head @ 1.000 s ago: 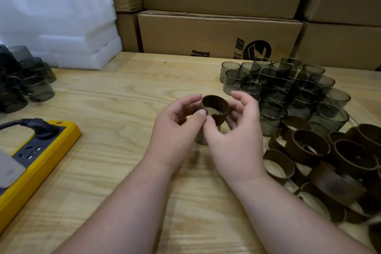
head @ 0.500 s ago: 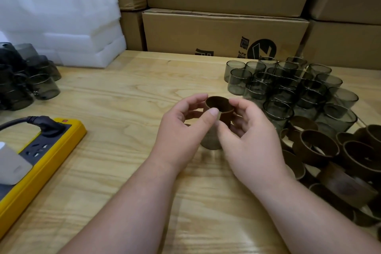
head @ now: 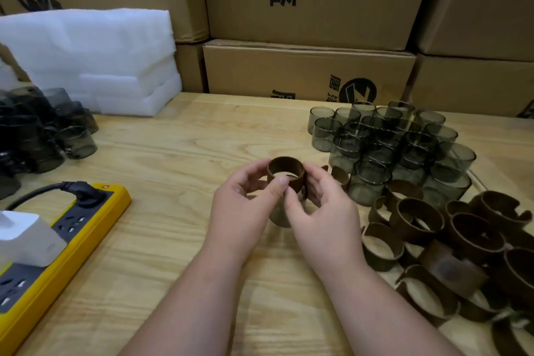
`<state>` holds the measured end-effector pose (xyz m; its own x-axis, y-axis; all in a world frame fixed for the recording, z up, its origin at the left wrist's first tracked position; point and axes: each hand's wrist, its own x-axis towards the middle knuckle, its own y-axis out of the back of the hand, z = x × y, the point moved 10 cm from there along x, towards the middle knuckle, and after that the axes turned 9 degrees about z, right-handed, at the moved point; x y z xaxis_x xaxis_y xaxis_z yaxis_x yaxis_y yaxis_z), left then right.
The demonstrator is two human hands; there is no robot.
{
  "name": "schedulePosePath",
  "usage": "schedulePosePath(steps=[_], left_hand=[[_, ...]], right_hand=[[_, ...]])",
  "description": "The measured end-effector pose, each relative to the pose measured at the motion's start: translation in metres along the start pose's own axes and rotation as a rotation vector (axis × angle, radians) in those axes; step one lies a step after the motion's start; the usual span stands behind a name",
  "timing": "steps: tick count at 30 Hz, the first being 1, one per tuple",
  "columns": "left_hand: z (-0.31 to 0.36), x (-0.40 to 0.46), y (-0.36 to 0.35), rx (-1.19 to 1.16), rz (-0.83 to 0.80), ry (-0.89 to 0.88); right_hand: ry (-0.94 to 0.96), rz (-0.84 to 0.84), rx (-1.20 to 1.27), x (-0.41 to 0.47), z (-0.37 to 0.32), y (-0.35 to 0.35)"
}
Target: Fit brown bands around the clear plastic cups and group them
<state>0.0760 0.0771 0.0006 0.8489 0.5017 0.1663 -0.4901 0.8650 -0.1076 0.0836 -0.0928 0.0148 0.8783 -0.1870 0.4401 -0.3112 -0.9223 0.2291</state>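
The left hand and the right hand both curl their fingers around a brown band that sits over the top of a clear plastic cup, the left thumb pressing the band's near face while the right thumb pinches just below it. The band covers only the cup's upper part, and the cup's bare lower body shows between the two palms, above the wooden table. To do this step well, the band should probably be pushed down evenly on both sides, so it does not tilt or bind, until it sits level around the cup's wall. Right of the held cup stands a cluster of bare cups, and nearer than those lies a heap of loose bands. Left of it are a yellow power strip and more cups. Behind everything, cardboard boxes carry large black printed characters and a round logo, too cropped to read.
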Motion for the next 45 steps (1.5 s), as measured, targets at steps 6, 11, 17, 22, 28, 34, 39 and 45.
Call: schedulePosePath(steps=[6, 11, 17, 22, 28, 34, 39, 45], left_hand=[[-0.007, -0.002, 0.005, -0.048, 0.055, 0.027], [-0.008, 0.003, 0.002, -0.082, 0.002, 0.024], [-0.002, 0.003, -0.007, -0.026, -0.015, -0.015], [0.004, -0.001, -0.004, -0.01, -0.001, -0.049], [0.004, -0.01, 0.009, -0.04, 0.05, -0.008], [0.006, -0.019, 0.013, 0.026, 0.105, -0.01], [0.005, -0.015, 0.011, 0.001, 0.102, -0.009], [0.003, -0.008, 0.008, -0.012, 0.113, -0.009]], right_hand=[[0.034, 0.031, -0.008, -0.001, -0.006, 0.003], [0.057, 0.036, -0.03, 0.003, -0.005, 0.01], [0.036, 0.077, -0.004, 0.006, -0.002, 0.018], [0.025, 0.055, 0.027, 0.003, -0.005, 0.013], [0.099, 0.034, -0.01, -0.002, -0.017, 0.011], [0.103, 0.041, -0.078, -0.004, -0.018, 0.016], [0.08, 0.046, -0.099, -0.001, -0.014, 0.013], [0.066, 0.063, -0.08, 0.005, -0.012, 0.007]])
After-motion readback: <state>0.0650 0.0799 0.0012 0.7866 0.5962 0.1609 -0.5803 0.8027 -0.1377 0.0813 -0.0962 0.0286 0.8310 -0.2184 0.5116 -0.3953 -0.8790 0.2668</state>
